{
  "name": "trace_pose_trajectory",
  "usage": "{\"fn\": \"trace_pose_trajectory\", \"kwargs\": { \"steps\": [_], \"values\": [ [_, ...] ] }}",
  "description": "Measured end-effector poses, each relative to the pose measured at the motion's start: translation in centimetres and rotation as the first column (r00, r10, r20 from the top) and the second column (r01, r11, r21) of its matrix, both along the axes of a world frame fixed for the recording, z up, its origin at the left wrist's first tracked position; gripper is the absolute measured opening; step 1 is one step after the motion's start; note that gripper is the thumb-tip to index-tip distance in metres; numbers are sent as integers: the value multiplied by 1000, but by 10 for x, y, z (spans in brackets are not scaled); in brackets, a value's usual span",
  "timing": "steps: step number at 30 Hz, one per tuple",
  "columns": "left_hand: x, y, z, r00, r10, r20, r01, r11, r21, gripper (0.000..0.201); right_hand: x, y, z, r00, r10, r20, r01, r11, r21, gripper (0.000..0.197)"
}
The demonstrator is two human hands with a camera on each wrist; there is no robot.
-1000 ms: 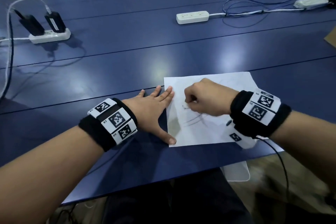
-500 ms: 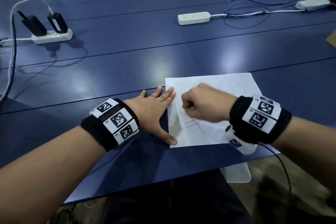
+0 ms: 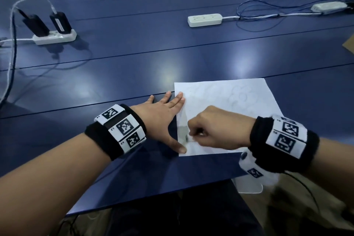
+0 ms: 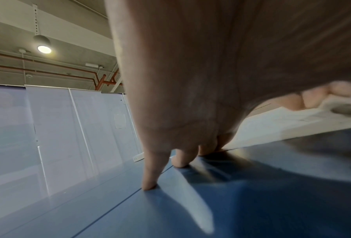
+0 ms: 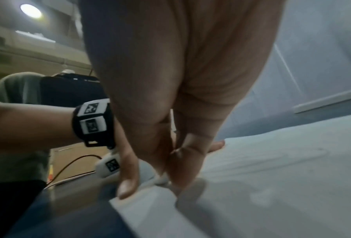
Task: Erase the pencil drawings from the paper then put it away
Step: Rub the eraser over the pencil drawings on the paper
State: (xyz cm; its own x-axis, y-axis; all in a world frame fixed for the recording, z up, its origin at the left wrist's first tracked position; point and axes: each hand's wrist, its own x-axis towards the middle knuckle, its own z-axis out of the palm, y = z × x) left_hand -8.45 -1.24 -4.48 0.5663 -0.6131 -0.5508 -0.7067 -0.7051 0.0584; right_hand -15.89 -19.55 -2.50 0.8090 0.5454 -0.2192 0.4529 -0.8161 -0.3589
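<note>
A white paper point(image 3: 229, 101) lies near the front edge of the blue table point(image 3: 134, 59), with faint pencil outlines on its far half. My left hand point(image 3: 164, 117) lies flat and spread beside the sheet. Its thumb presses the near left corner and its index fingertip touches the left edge. My right hand point(image 3: 193, 134) is curled over the near left part of the paper and pinches a small white eraser point(image 3: 188, 138) against it. In the right wrist view the eraser point(image 5: 161, 179) shows under the fingertips, on the paper point(image 5: 282, 177). The left wrist view shows the paper point(image 4: 272, 127) beyond my spread fingers.
A white power strip point(image 3: 54, 37) with two black adapters sits far left. A second strip point(image 3: 205, 19) and a third point(image 3: 328, 6) lie at the back with loose cables. A cardboard corner point(image 3: 349, 44) pokes in at the right. The table's front edge runs just below my wrists.
My right hand has slid with the eraser toward me and to the left, down to the paper's near left corner. The dark strokes seen earlier are now under it. The left hand has stayed put.
</note>
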Motion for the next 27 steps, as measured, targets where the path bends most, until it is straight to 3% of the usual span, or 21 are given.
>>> {"fn": "trace_pose_trajectory", "kwargs": {
  "steps": [5,7,10,12,17,19,23,25,27],
  "values": [
    [1,-1,0,1000,6,-22,-6,1000,0,148,37,-30,1,957,-234,170,249,966,-72,10],
    [1,0,1,1000,10,-15,-10,1000,0,147,34,-27,2,964,-212,162,226,972,-72,10],
    [0,0,0,1000,9,-12,-9,1000,4,147,4,-8,2,1000,-18,26,18,1000,-6,8],
    [0,-1,1,1000,8,-12,-8,1000,5,147,-3,-3,1,999,24,-24,-24,1000,4,7],
    [0,-1,2,1000,6,-15,-5,1000,3,147,35,-28,0,963,-227,147,238,969,-65,10],
    [0,0,1,1000,5,-11,-5,1000,1,147,30,-27,1,966,-220,139,229,972,-50,10],
    [0,0,0,1000,4,-5,-4,1000,1,147,-4,-6,1,999,-14,-38,15,1000,24,8],
    [0,0,1,1000,5,-12,-5,1000,7,148,5,-11,2,999,-47,-13,47,999,1,7],
    [0,-1,1,1000,4,-15,-4,1000,10,147,24,-25,4,981,-181,65,184,981,-54,9]
  ]
}}
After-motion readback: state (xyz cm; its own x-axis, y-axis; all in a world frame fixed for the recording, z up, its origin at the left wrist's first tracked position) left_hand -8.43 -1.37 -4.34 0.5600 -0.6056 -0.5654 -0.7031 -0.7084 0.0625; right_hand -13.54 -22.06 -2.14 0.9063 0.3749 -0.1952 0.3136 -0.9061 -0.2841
